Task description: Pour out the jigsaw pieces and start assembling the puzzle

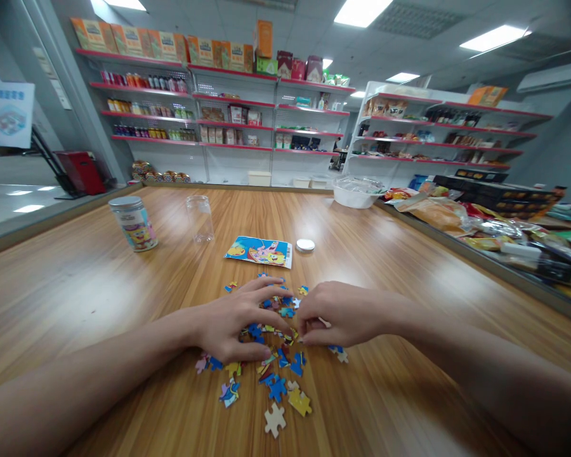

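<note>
Blue, yellow and pink cardboard pieces (276, 387) lie loosely scattered on the table (385, 406), beneath and between the two hands; one pale piece (275, 420), no print showing, lies at the near edge of the spread. Left hand (233, 319): fingers spread and apart, palm down over the pieces, gripping nothing visible. Right hand (337, 311): fingers curled in towards the thumb, tips down among the pieces — whether one is pinched there cannot be told. Just beyond the hands a cartoon card (259, 252) lies flat, a round white lid (305, 245) just beside its right edge. Farther left stand a clear jar (200, 219) and a printed can (134, 225), well apart from the pieces. At the far side sits a white bowl (354, 198); packaged snacks (438, 214) line the right edge — stocked shelves (233, 108) behind.
</note>
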{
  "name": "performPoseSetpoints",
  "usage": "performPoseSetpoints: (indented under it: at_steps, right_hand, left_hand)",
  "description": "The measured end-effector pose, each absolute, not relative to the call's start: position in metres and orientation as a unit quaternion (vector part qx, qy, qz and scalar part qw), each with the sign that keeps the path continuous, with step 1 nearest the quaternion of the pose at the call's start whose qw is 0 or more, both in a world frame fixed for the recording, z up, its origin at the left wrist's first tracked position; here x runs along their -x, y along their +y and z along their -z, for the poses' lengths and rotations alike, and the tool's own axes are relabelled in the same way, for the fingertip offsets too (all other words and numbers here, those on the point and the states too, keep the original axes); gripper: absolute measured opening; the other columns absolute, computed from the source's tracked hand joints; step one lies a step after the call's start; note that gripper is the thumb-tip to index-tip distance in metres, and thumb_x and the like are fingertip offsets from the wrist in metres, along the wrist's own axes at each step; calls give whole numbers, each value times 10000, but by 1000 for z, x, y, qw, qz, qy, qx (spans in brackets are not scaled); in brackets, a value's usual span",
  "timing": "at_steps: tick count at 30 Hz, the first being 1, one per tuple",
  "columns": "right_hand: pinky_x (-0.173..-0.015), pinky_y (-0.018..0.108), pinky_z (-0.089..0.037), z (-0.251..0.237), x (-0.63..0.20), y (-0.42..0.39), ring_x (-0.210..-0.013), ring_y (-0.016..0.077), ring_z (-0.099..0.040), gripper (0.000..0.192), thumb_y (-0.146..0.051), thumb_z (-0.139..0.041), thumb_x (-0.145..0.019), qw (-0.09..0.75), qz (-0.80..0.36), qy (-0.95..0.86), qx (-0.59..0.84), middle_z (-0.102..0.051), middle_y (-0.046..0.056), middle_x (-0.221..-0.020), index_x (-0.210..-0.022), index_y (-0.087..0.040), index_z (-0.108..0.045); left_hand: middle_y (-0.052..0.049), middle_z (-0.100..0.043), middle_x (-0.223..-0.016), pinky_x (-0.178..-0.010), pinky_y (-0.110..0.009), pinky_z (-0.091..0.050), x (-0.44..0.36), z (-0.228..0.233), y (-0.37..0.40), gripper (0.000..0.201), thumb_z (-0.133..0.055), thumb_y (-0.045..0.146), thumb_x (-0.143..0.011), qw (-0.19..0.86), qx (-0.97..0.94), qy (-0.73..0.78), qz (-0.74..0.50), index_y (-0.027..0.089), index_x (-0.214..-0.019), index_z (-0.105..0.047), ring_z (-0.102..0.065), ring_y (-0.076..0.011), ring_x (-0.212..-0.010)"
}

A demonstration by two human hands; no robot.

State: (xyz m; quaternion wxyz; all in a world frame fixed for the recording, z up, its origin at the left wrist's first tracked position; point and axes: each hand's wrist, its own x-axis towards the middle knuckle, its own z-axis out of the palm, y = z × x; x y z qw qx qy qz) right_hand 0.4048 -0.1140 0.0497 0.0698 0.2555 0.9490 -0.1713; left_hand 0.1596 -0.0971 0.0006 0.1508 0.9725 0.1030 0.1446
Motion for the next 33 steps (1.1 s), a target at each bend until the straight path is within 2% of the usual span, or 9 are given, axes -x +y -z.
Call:
performPoseSetpoints:
  at_steps: [3, 6, 10, 13, 18, 20, 24, 29, 33]
  right_hand:
    - [-608, 230, -339, -54, -405, -113, -655, 117, -561, 142, -250, -606, -875, 63, 155, 949, -265, -689, 15, -751, -889, -179, -729]
    - [-591, 241, -320, -60, -408, -114, -668, 143, -576, 238, -407, -676, -829, 64, 116, 931, -339, -688, 22, -740, -887, -182, -729]
    - [-530, 245, -281, -65, -414, -115, -592, 149, -544, 417, -574, -732, -703, 153, 109, 902, -389, -663, 27, -670, -795, -167, -740]
    - [-497, 236, -273, -64, -416, -114, -547, 126, -514, 372, -525, -744, -704, 201, 146, 894, -373, -643, 3, -629, -782, -161, -747]
    - [-510, 214, -318, -66, -414, -111, -570, 107, -546, 291, -432, -734, -755, 198, 228, 885, -356, -660, -8, -671, -843, -154, -743]
    - [-525, 215, -325, -68, -413, -111, -595, 114, -555, 283, -415, -721, -760, 170, 214, 890, -365, -673, 3, -708, -867, -154, -736]
    - [-527, 234, -296, -69, -415, -112, -632, 152, -551, 373, -490, -697, -752, 129, 104, 895, -413, -678, 49, -747, -893, -145, -730]
    - [-473, 235, -252, -66, -416, -118, -503, 122, -449, 419, -567, -681, -728, 201, 115, 884, -405, -608, 24, -598, -736, -151, -737]
    - [-461, 228, -249, -66, -414, -124, -474, 100, -395, 267, -415, -680, -724, 204, 136, 895, -374, -600, 3, -579, -736, -157, -746]
  left_hand:
    - [-114, -419, -1484, -1158, -605, -252, -160, -1, -97, 457, -685, 392, -824, 150, -973, 104, -142, 290, -1265, -623, -409, -357, -1346]
    - [-117, -421, -1480, -1155, -610, -254, -161, -2, -98, 453, -682, 390, -824, 150, -973, 101, -143, 284, -1260, -628, -409, -360, -1343]
    - [-112, -419, -1484, -1135, -620, -282, -161, -3, -98, 449, -680, 377, -821, 149, -973, 102, -144, 296, -1260, -631, -391, -374, -1351]
    - [-106, -420, -1486, -1134, -622, -283, -161, -4, -98, 452, -679, 378, -819, 149, -973, 104, -143, 301, -1262, -630, -377, -379, -1361]
    - [-108, -419, -1486, -1136, -626, -277, -160, -3, -98, 454, -682, 380, -815, 152, -973, 108, -140, 301, -1259, -634, -379, -380, -1363]
    - [-106, -418, -1487, -1137, -624, -278, -160, -3, -98, 459, -684, 377, -812, 153, -972, 106, -140, 303, -1262, -633, -394, -374, -1354]
    - [-102, -417, -1490, -1141, -618, -284, -161, -4, -98, 467, -686, 363, -810, 161, -971, 104, -142, 300, -1269, -629, -406, -368, -1347]
    - [-98, -413, -1495, -1140, -626, -276, -159, -4, -98, 465, -700, 368, -802, 159, -971, 103, -147, 304, -1257, -635, -385, -378, -1361]
    - [-100, -429, -1480, -1146, -608, -277, -158, -3, -99, 447, -696, 342, -795, 171, -967, 107, -152, 286, -1235, -642, -361, -365, -1376]
